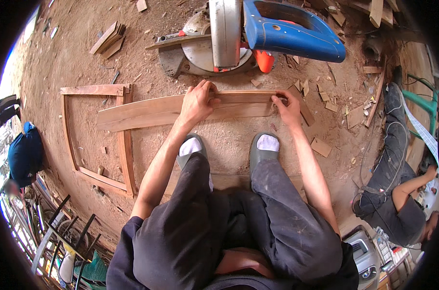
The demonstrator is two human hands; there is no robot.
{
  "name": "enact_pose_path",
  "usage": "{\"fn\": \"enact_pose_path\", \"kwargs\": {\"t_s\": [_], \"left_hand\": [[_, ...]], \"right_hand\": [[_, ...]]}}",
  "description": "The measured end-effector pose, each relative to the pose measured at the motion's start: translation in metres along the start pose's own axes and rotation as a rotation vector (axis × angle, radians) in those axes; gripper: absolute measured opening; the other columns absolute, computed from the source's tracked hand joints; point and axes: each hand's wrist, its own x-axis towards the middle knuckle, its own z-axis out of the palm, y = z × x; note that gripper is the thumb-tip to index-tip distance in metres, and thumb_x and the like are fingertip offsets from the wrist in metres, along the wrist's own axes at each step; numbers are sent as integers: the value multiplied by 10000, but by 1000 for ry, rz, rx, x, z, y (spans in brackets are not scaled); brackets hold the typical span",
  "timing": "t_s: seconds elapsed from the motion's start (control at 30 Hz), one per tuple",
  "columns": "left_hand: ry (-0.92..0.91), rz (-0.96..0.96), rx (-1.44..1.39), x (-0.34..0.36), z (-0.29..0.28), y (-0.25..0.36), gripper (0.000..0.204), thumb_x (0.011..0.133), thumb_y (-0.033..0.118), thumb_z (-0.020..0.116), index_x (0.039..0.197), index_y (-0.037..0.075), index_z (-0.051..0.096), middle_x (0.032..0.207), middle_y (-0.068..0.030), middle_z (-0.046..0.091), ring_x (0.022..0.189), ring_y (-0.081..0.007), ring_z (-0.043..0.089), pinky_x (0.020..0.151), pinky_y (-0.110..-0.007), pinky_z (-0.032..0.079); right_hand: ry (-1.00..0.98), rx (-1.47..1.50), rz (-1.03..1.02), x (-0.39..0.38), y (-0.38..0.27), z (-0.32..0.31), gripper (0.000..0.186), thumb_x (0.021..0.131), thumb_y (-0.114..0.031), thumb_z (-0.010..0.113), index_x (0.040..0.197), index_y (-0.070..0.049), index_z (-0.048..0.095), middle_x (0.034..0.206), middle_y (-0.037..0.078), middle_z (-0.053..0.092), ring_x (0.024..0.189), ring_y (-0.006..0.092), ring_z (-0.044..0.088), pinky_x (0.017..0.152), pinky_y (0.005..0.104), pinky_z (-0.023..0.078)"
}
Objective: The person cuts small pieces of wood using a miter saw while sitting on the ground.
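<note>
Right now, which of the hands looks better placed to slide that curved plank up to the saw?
Probably the left hand: it grips the curved wooden plank near its middle, just below the miter saw. The right hand only pinches the plank's right end.

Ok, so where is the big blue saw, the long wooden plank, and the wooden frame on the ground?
Blue saw [292,31]: head view, on its blue housing.
Long wooden plank [147,112]: head view, on the bare left stretch of the board.
Wooden frame [126,145]: head view, on its right-hand side rail.
</note>
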Motion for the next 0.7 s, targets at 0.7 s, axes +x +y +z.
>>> {"fn": "enact_pose_path", "kwargs": {"t_s": [0.7], "left_hand": [[493,300,232,66,-8,-3,573,843,263,792,1333,73,564,1309,-145,568,1286,-346,510,1164,-523,338]], "right_hand": [[-29,85,65,146,-71,-26,263,924,-39,747,1161,37,660,1031,87,702,810,158,653,664,306,554]]}}
